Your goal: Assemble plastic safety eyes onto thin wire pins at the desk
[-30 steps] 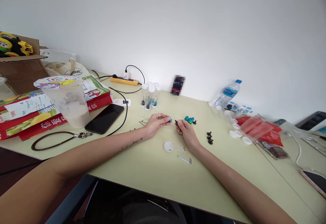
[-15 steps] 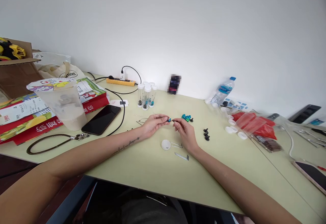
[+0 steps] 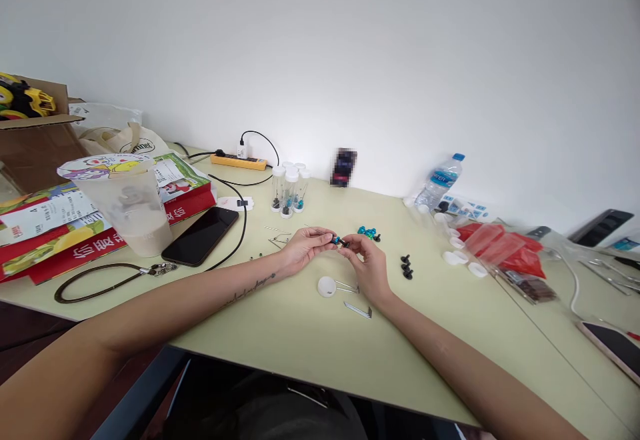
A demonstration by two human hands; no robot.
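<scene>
Above the middle of the table, my left hand (image 3: 307,251) is closed in a pinch on a small shiny blue part (image 3: 336,241). My right hand (image 3: 370,268) pinches a small black mushroom-shaped part (image 3: 345,245), which meets the blue one end to end. Whether the two are joined I cannot tell. Behind my right hand lies a cluster of blue and green parts (image 3: 367,232). Several black mushroom-shaped parts (image 3: 407,268) sit to its right. A round white cap (image 3: 327,286) and thin metal pieces (image 3: 358,310) rest just in front of the hands.
Clear tubes with white caps (image 3: 289,193) stand at the back. On the left are a cup (image 3: 140,227), a black phone (image 3: 201,235) and red boxes (image 3: 193,205). A water bottle (image 3: 443,180), loose white caps (image 3: 477,269) and a red bag (image 3: 520,253) lie rightward.
My two hands have come together, and the black part now touches the blue part where a gap showed before. The view has shifted slightly.
</scene>
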